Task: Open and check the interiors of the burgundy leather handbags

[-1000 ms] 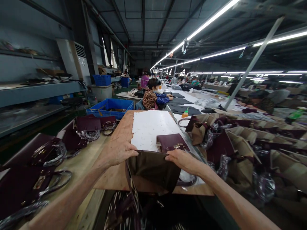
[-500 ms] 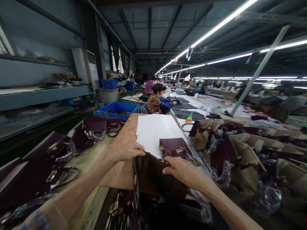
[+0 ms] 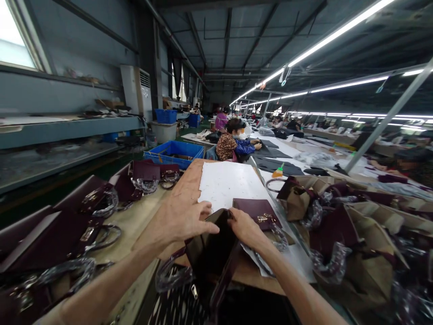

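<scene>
In front of me a dark handbag (image 3: 211, 253) stands with its mouth open and its inside in shadow. A handle wrapped in clear plastic (image 3: 174, 276) hangs at its left side. My right hand (image 3: 246, 228) pinches the upper edge of this bag. At the bag's left rim, my left hand (image 3: 181, 221) is open, thumb and fingers apart; whether the thumb touches the rim I cannot tell. Just beyond my right hand lies a maroon handbag (image 3: 252, 210) with a gold clasp, on a white sheet (image 3: 226, 180) covering the brown board (image 3: 184, 180).
Maroon handbags (image 3: 67, 230) line the left side of the table. More bags with beige linings (image 3: 361, 253) crowd the right. A glue bottle with a green tip (image 3: 278, 171) stands beyond the sheet. Behind are a blue crate (image 3: 174, 153) and a seated co-worker (image 3: 226, 145).
My left hand has come off the bag's edge and opened. The bag has turned, showing its open mouth and a wrapped handle. My right hand still grips its edge. The view has shifted left.
</scene>
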The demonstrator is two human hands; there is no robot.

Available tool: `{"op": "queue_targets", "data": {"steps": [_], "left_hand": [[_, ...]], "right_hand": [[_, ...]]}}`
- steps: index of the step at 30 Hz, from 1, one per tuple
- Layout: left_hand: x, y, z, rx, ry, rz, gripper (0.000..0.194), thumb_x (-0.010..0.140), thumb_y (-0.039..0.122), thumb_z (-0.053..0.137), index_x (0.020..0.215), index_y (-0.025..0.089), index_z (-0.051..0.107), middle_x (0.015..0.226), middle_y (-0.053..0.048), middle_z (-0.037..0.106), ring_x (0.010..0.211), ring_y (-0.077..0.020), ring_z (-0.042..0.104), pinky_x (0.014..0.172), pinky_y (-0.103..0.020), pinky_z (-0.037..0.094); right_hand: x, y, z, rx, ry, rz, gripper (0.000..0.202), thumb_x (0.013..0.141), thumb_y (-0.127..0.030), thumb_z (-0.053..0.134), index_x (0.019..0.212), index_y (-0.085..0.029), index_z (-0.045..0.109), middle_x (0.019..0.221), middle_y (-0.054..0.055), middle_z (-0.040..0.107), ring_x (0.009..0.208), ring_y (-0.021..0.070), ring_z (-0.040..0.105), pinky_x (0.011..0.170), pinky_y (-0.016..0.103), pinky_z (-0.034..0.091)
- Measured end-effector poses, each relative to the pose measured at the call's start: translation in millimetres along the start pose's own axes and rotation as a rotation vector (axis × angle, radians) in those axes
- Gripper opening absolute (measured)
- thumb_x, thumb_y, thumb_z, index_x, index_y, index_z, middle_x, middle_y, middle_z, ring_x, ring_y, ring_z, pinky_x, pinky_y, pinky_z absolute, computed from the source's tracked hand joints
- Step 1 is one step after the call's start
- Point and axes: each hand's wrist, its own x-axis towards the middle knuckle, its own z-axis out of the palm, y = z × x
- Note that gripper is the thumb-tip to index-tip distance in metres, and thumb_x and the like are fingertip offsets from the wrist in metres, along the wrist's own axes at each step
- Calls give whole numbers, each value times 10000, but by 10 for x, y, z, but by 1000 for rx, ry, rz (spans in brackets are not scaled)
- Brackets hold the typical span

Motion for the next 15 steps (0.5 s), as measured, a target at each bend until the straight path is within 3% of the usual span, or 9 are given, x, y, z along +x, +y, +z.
{"op": "queue_targets", "data": {"steps": [2, 5, 7, 9, 12, 15], "left_hand": [[-196, -56, 53, 48, 60, -85, 380, 598, 298, 653, 944, 164, 571, 944, -49, 626, 900, -226, 542, 791, -317, 385], [-284, -245, 165, 40, 122, -144, 311, 664, 289, 582, 946, 158, 578, 912, -45, 630, 862, -222, 545, 760, -318, 392], [-265, -384, 227, 6, 150, -109, 293, 696, 290, 557, 958, 161, 573, 929, -46, 628, 869, -215, 543, 763, -313, 399], [-258, -477, 280, 27, 257, -63, 304, 696, 282, 577, 979, 171, 558, 964, -50, 617, 903, -219, 536, 795, -323, 400], [-322, -522, 362, 198, 483, 53, 332, 695, 226, 597, 1018, 200, 522, 1059, -52, 568, 1020, -236, 486, 876, -361, 373], [-385, -545, 418, 391, 584, 137, 279, 735, 152, 545, 1004, 214, 501, 1062, -44, 542, 1030, -223, 465, 875, -369, 377]], "right_hand": [[37, 0, -7, 54, 8, 0, 307, 771, -241, 471, 1069, -204, 533, 994, 80, 628, 910, 205, 570, 722, 286, 378], [126, 19, -44, 190, 19, -100, 456, 709, -211, 517, 1164, -198, 497, 1083, 73, 604, 969, 193, 545, 788, 279, 375], [174, 38, -69, 274, -10, -195, 480, 681, -168, 509, 1160, -184, 512, 1082, 59, 608, 967, 176, 542, 814, 263, 370], [196, 48, -80, 314, -45, -237, 424, 681, -160, 488, 1099, -185, 556, 983, 34, 641, 888, 166, 565, 778, 258, 385], [184, 38, -71, 290, -28, -199, 297, 722, -207, 463, 982, -198, 607, 841, 17, 655, 782, 168, 577, 705, 258, 395], [127, 25, -76, 215, 23, -163, 246, 753, -255, 448, 915, -201, 626, 836, 35, 656, 793, 180, 576, 703, 262, 388]]}}
